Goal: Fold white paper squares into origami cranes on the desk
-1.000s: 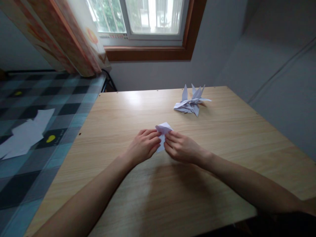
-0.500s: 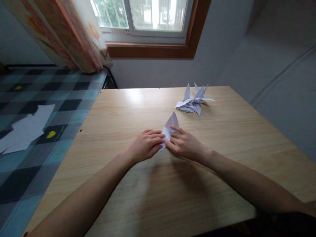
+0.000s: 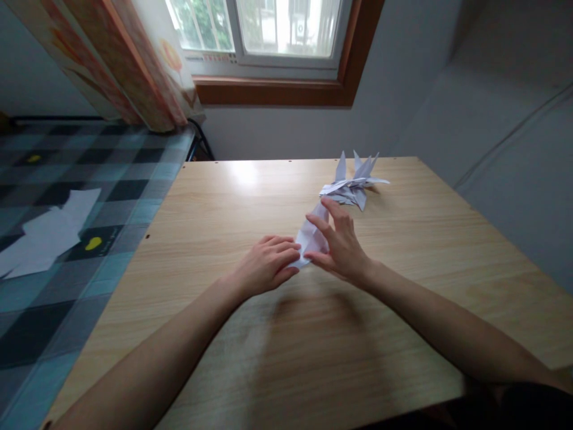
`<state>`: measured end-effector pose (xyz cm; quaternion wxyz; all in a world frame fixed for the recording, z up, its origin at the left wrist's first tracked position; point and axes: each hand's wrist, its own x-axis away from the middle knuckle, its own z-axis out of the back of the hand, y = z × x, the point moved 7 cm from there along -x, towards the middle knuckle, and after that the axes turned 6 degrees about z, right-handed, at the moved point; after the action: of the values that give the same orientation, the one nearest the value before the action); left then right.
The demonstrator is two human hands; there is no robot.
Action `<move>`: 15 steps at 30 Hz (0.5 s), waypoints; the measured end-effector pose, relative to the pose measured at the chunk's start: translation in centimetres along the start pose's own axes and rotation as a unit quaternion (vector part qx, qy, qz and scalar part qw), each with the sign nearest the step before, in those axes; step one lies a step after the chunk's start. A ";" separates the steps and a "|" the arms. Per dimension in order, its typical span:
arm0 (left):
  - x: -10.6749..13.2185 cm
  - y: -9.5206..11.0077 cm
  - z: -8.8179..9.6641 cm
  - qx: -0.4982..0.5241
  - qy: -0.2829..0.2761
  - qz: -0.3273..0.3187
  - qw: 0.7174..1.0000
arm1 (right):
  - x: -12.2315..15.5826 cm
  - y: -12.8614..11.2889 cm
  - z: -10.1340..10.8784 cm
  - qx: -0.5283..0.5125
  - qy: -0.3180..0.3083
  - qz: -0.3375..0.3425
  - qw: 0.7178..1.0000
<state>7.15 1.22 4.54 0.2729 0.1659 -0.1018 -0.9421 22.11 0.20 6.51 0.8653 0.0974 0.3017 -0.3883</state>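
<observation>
A folded white sheet of paper (image 3: 311,237) lies on the wooden table between my hands, its point directed away from me. My left hand (image 3: 271,263) holds its left edge down, fingers close together on top and thumb along the near side. My right hand (image 3: 342,242) arches over the right part with fingers spread. Its index fingertip is at the far point, and the thumb touches near the lower end. The fingers partly cover the paper's right edge. Just beyond it rests a small heap of folded paper cranes (image 3: 353,182), wings pointing up.
The wooden table (image 3: 215,209) ends at the wall below a window (image 3: 286,30). To its left is a bed with a checked cover (image 3: 120,161), on which loose white paper pieces (image 3: 54,233) lie. A patterned curtain (image 3: 147,71) hangs above the bed.
My right hand has lifted and spread its fingers, with the index reaching the paper's far point. More of the paper's middle shows. My left hand has stayed in place.
</observation>
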 end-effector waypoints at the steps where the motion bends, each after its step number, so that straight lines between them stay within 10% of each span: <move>1: 0.0 0.0 0.0 -0.001 0.000 -0.001 1.000 | -0.2 0.4 0.3 -0.007 -0.006 0.005 1.000; 9: 0.0 -0.1 0.0 0.020 0.002 0.009 1.000 | -5.0 -0.5 4.5 -0.002 -0.125 0.187 0.974; 15: 0.1 -0.1 -0.1 0.019 -0.001 0.008 1.000 | -7.0 -3.4 3.3 -0.031 -0.198 0.340 0.919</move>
<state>7.04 1.23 4.37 0.2775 0.1695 -0.1216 -0.9378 17.51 0.80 13.57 0.9898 0.0885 0.0847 -0.0729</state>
